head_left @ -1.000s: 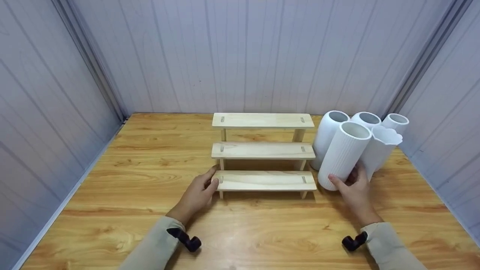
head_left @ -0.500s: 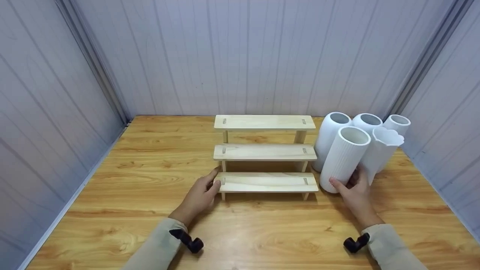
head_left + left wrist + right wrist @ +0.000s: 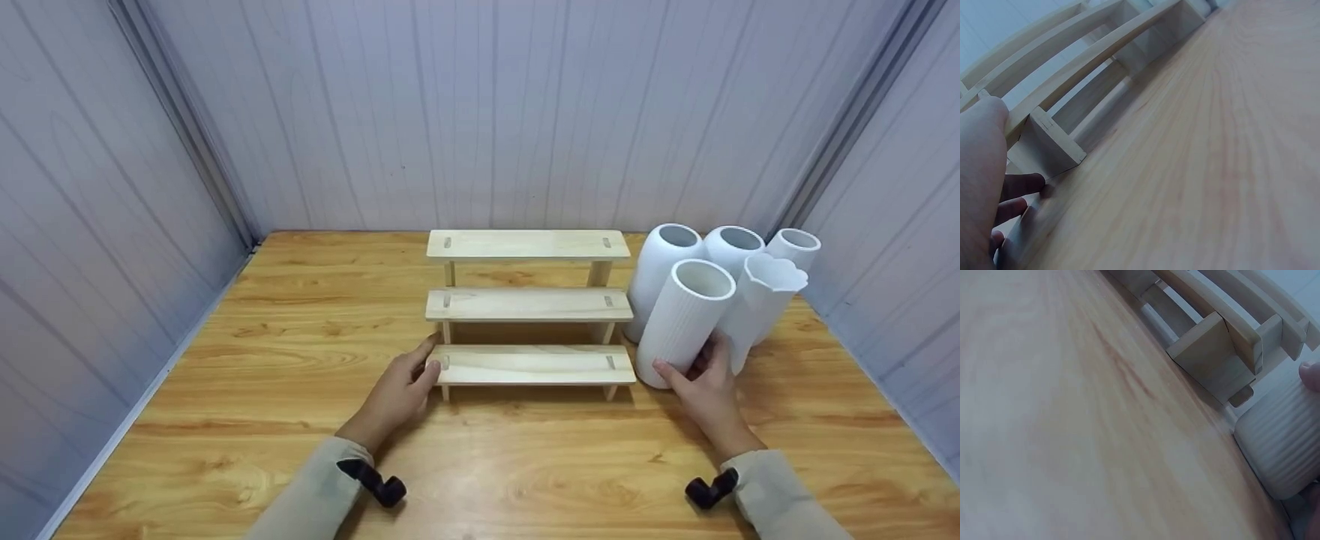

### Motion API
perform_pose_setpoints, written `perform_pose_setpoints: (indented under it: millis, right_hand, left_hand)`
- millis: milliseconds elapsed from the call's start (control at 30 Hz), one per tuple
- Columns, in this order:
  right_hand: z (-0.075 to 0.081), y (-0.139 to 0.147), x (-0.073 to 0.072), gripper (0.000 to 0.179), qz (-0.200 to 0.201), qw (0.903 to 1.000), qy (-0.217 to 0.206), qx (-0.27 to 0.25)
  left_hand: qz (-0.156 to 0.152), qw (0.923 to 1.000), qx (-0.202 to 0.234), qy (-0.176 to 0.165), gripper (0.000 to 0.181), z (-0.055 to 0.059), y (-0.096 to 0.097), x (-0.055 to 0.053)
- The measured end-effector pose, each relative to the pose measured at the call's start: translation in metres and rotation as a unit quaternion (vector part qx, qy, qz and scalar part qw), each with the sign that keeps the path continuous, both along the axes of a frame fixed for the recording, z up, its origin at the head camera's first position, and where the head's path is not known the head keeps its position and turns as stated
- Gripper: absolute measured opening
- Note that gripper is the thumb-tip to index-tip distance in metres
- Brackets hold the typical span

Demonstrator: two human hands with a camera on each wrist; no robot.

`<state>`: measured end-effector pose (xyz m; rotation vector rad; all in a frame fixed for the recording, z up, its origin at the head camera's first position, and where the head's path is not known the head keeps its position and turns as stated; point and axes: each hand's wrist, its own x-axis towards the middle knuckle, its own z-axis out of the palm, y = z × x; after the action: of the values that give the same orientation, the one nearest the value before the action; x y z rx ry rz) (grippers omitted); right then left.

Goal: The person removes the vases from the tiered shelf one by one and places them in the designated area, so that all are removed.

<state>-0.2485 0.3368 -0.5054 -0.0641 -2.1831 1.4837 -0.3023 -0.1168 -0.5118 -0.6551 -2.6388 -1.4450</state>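
A three-tier wooden display stand stands on the table. My left hand holds the left end of its lowest step, thumb at the step's edge; in the left wrist view, the other fingertips lie beside the stand's leg. My right hand grips a ribbed white cylindrical vase low on its body, right of the stand. In the right wrist view, the vase's ribbed base is at the table surface close to the stand's leg. Part of my right fingers is hidden behind the vase.
Several other white vases cluster at the right: a tall rounded one, a round-mouthed one, a small one at the back, and a wavy-rimmed one just behind my right hand. Panelled walls enclose the wooden table.
The ribbed vase's rim has moved slightly down and left in the head view, still in my right hand. My left hand stays at the stand; the head view has shifted slightly.
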Motion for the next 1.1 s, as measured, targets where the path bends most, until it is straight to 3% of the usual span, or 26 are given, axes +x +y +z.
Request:
perform_pose_setpoints:
  millis: [167, 433, 767, 867, 967, 1100]
  right_hand:
    - [0.000, -0.007, 0.000, 0.098, 0.001, 0.9991, 0.041, 0.008]
    - [-0.001, -0.017, -0.003, 0.104, -0.003, 0.9961, 0.086, 0.022]
    - [0.001, -0.017, -0.004, 0.104, 0.002, 0.9970, 0.077, -0.012]
    - [0.009, -0.017, -0.002, 0.102, 0.004, 0.9961, 0.081, -0.036]
    - [0.021, -0.020, -0.001, 0.098, -0.006, 0.9927, 0.111, -0.046]
    - [0.050, -0.032, 0.005, 0.092, -0.038, 0.9879, 0.150, -0.011]
  left_hand:
    - [0.013, 0.9999, -0.011, -0.002, 0.052, -0.001, -0.003, 0.001]
    - [0.004, 0.9999, -0.004, -0.014, 0.053, -0.001, -0.009, 0.001]
    - [0.002, 0.9999, 0.004, -0.010, 0.053, -0.004, -0.003, -0.002]
    - [0.002, 0.9999, 0.001, -0.017, 0.055, -0.005, -0.001, -0.002]
    - [0.015, 0.9995, -0.010, -0.025, 0.062, -0.003, 0.001, 0.000]
    - [0.055, 0.9980, -0.027, -0.016, 0.074, 0.007, 0.002, 0.007]
